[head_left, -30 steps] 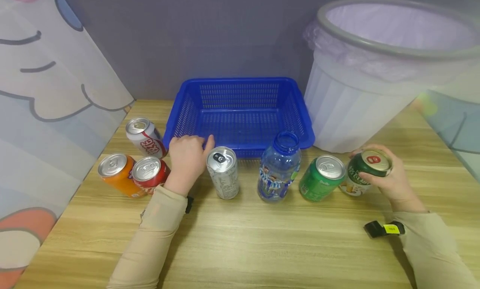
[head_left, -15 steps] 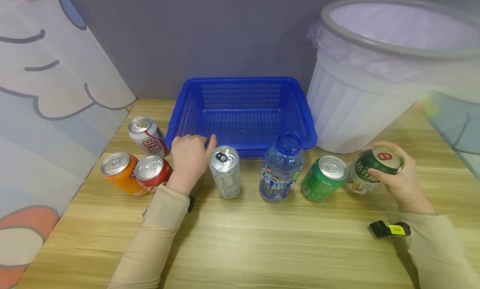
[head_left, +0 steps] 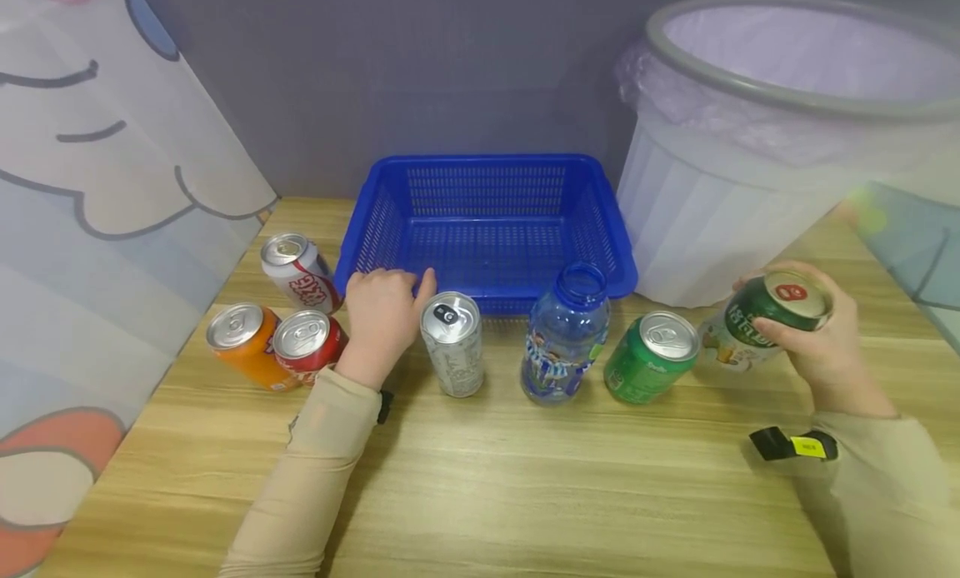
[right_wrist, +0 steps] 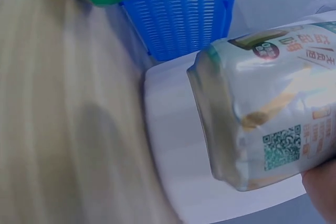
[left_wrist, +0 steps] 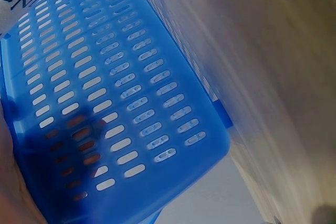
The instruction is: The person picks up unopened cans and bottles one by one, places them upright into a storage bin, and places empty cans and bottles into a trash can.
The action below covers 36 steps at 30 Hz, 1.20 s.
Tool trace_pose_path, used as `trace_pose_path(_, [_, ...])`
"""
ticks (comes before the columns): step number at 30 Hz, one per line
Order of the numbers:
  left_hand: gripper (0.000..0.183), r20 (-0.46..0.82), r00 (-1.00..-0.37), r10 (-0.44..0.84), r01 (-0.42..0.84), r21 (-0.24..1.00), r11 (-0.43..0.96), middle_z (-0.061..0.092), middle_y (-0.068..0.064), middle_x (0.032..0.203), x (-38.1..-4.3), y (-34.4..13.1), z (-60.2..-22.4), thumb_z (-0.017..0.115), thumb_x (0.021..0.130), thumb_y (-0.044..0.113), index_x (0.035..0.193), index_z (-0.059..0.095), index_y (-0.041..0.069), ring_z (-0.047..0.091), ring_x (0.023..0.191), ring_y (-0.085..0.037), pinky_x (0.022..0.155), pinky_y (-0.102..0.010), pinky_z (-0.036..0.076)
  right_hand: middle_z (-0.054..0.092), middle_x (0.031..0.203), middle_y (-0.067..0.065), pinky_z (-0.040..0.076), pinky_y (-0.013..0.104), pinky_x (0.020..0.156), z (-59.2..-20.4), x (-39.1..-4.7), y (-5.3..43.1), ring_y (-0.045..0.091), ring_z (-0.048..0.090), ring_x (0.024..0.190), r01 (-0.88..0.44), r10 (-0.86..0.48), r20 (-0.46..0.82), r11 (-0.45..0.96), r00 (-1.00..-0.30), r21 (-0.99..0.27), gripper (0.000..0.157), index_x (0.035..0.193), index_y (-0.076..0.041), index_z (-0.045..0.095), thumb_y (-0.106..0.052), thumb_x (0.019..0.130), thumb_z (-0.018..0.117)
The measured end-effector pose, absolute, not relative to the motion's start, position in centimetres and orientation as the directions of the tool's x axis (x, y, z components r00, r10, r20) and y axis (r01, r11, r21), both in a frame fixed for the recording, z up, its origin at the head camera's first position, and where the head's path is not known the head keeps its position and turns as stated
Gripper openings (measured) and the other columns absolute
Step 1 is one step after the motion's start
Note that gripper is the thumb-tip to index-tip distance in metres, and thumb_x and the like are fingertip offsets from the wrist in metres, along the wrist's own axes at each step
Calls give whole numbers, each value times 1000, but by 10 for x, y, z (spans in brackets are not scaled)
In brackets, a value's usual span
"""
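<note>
My right hand [head_left: 828, 345] grips a green-and-white drink can [head_left: 776, 307] with a red pull tab. In the right wrist view this can [right_wrist: 278, 103] is tilted and clear of the table, its base exposed. My left hand [head_left: 384, 318] lies over the front rim of a blue plastic basket [head_left: 480, 299]; skin shows through the slots of its wall in the left wrist view. Just right of that hand stands a silver-white can [head_left: 456, 353]. A red can [head_left: 307, 345] is close on its left. Beside the right hand's can stands a green can [head_left: 648, 361].
A clear blue-necked plastic bottle [head_left: 566, 345] stands between the silver and green cans. An orange can [head_left: 251, 349] and a white-and-red can [head_left: 300, 274] are at left. A tall white bin [head_left: 697, 211] with a bag liner rises behind the right hand.
My right hand has lifted the green-and-white can and moved it right, away from the green can. My left hand stays at the basket rim. The head view has shifted slightly.
</note>
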<state>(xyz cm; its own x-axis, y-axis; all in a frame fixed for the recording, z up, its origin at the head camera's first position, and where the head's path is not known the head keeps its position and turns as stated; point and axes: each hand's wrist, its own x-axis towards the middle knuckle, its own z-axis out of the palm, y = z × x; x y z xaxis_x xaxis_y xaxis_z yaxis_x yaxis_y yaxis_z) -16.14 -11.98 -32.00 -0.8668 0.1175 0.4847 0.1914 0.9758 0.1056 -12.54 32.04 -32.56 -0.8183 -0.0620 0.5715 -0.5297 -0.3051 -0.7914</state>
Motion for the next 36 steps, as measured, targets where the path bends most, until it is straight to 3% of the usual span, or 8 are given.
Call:
trace_pose_path(5, [49,487,-866,114,190,109,976,67,-13,67,-161,-120,-320,42,96,39,79,72,5,61,64,-32,61,-41,40,69,103,19,50,23,85,-310,-127,319,25,66,98,-529,-56,554,-231,-831,-817,46,114,21,51,29,68,51])
trace_pose_path(26, [49,501,-858,117,192,100,976,67,-13,66,-163,-121,-324,42,96,39,78,73,5,61,62,-32,62,-42,41,66,104,21,53,25,80,-240,-152,288,27,64,98,-493,-197,532,-216,-824,-843,53,115,19,51,33,64,50])
trace_pose_path(36, [48,512,-852,114,197,110,974,66,-13,64,-164,-120,-323,43,96,38,76,73,5,60,60,-32,62,-43,40,69,106,10,45,20,88,-214,-162,265,18,63,99,-429,-247,432,-66,-868,-901,56,117,5,55,29,67,59])
